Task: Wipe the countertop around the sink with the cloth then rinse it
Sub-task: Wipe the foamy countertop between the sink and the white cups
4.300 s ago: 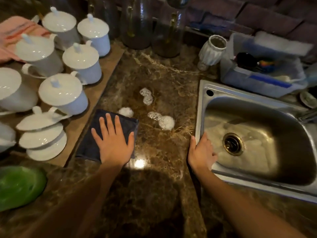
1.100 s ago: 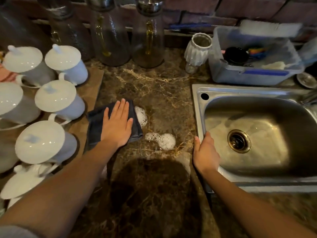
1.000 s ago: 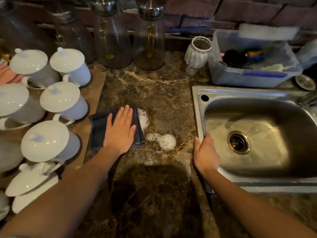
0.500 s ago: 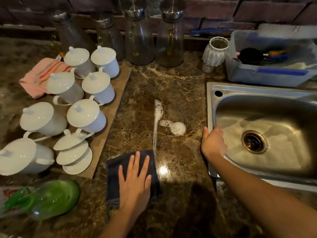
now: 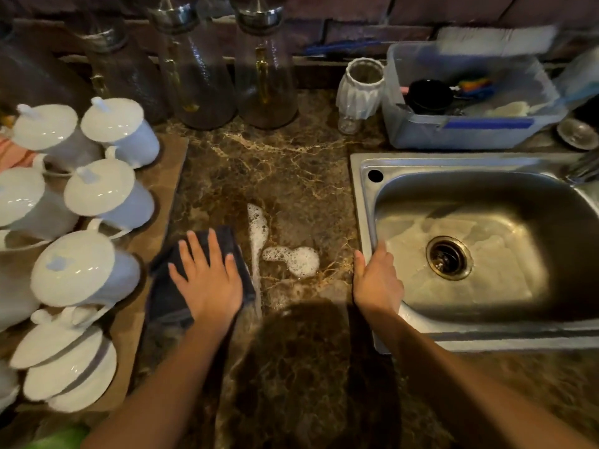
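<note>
Only one view here, the head cam looking down, so here goes.

The left hand point(image 5: 207, 280) lies flat with fingers spread on top of the dark cloth point(image 5: 168, 293), pressing it down onto the marble countertop point(image 5: 285, 176) rather than gripping it. An open palm makes sense to me: it spreads the pressure so the whole cloth drags over the surface. The cloth sticks out mostly to the left of and behind that hand.

Just right of the left hand's fingertips there's a thin streak of foam point(image 5: 257, 228), and a little further right, between the two hands, a rounder soap blob point(image 5: 295, 260). Neither looks touched by the cloth at this point, so I'd say the wiping is only partly done and the next pass probably needs to go right.

The right hand point(image 5: 376, 280) rests on the near-left rim of the sink point(image 5: 363, 202), fingers loosely curled over the edge, holding nothing. Looks like a brace for leaning in.

To the left of the left hand, a bunch of white lidded cups point(image 5: 107, 192) sit crowded together, close to the cloth's edge. Easy to bump, I'd guess, which may be why the strokes stay on the open stretch of marble. Rinsing isn't started; the cloth is nowhere near the basin.
</note>
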{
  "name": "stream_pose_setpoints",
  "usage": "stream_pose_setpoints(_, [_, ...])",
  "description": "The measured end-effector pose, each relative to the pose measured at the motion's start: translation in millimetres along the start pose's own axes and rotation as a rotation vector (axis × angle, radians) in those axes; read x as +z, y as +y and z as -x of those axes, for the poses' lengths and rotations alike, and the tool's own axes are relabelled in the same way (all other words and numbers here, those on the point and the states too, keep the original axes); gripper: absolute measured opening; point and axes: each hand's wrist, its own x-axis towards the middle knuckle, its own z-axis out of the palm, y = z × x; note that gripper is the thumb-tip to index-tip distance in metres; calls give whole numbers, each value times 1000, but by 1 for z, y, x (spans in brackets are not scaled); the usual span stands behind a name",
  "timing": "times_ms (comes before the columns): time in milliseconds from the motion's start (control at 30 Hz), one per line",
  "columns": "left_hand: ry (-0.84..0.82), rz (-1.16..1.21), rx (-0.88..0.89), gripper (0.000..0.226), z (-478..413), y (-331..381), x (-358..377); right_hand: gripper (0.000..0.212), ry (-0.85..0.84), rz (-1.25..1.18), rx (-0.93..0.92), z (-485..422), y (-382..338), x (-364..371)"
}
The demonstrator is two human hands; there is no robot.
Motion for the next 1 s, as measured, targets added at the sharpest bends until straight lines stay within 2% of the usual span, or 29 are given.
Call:
stream_pose_setpoints(200, [-29, -123, 308, 55, -133, 21, -10, 55, -18, -49, 23, -3, 2, 3])
stream_pose_setpoints(300, [-62, -155, 373, 53, -177, 38, -13, 51, -11, -44, 4, -2, 3, 4])
stream_pose_setpoints(433, [-83, -174, 396, 53, -186, 49, -14, 49, 1, 7, -11, -2, 2, 4])
stream_pose_setpoints(500, [-100, -169, 465, 53, -181, 46, -16, 45, 12, -11, -2, -2, 2, 4])
stream_pose_setpoints(667, [-135, -223, 862, 56, -135, 24, -12, 45, 28, 11, -21, -1, 3, 5])
stream_pose_setpoints(733, [-145, -260, 948, 56, -109, 11, -7, 45, 25, 13, -30, 0, 2, 3])
stream_pose_setpoints(833, [-104, -288, 953, 53, -64, -9, 2, 45, 24, -10, -42, 2, 0, 0])
stream_pose_setpoints(1000, [-101, -212, 798, 53, 39, -43, 9, 45, 27, -34, -53, 3, 0, -2])
